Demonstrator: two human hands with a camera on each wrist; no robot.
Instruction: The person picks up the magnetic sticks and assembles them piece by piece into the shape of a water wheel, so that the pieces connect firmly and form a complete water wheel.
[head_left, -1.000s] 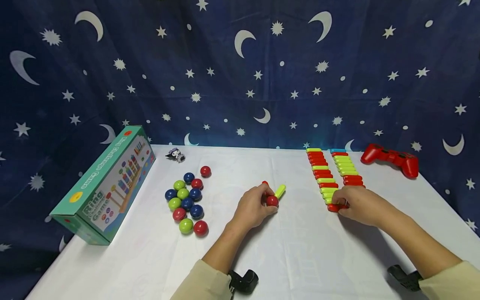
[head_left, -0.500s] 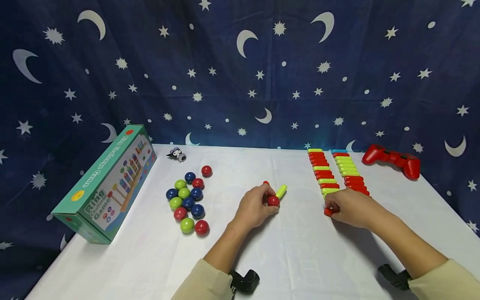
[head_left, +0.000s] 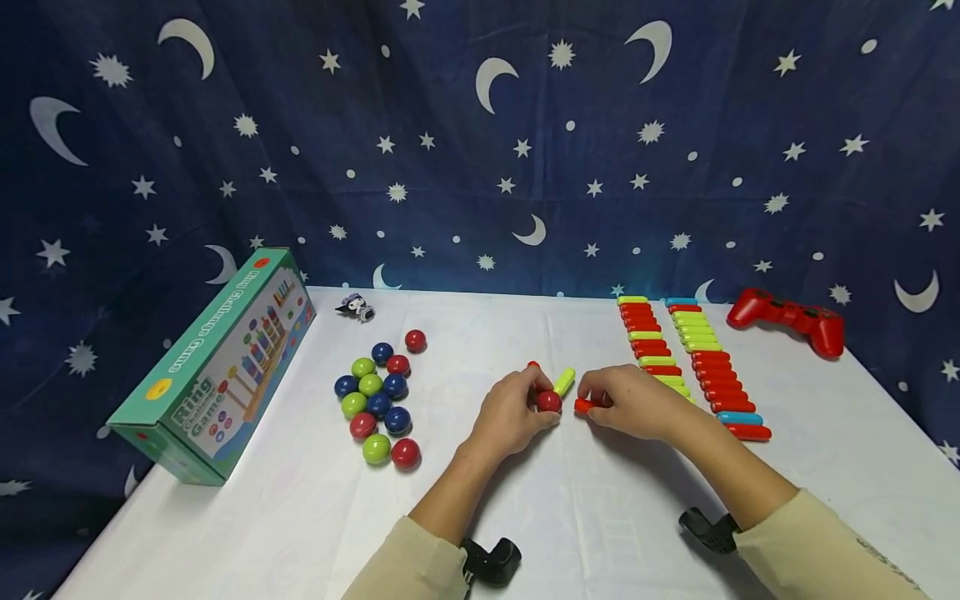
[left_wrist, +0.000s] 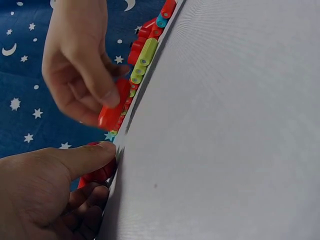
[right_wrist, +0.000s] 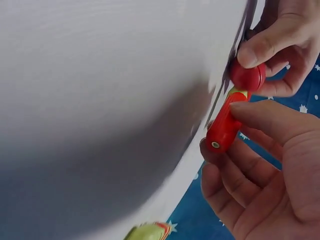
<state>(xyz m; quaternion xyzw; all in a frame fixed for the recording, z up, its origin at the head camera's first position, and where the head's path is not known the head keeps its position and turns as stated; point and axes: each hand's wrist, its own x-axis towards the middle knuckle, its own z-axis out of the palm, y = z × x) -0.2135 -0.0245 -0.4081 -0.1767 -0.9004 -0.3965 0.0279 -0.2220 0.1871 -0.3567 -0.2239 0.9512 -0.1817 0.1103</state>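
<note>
**Pinching left and right, mid-counter (head_left: 277, 533)!**

Clasping a red ball (head_left: 550, 402) in the left hand (head_left: 506, 417), with a green stick (head_left: 565, 382) angled out just beside it. Holding a red stick (head_left: 582, 407) between thumb and fingers of the right hand (head_left: 630, 402), close by the ball. Off right, spotting two rows of sticks (head_left: 723, 396) beside a controller (head_left: 787, 319); away left, loose balls (head_left: 377, 405) and a box (head_left: 232, 367).
</note>
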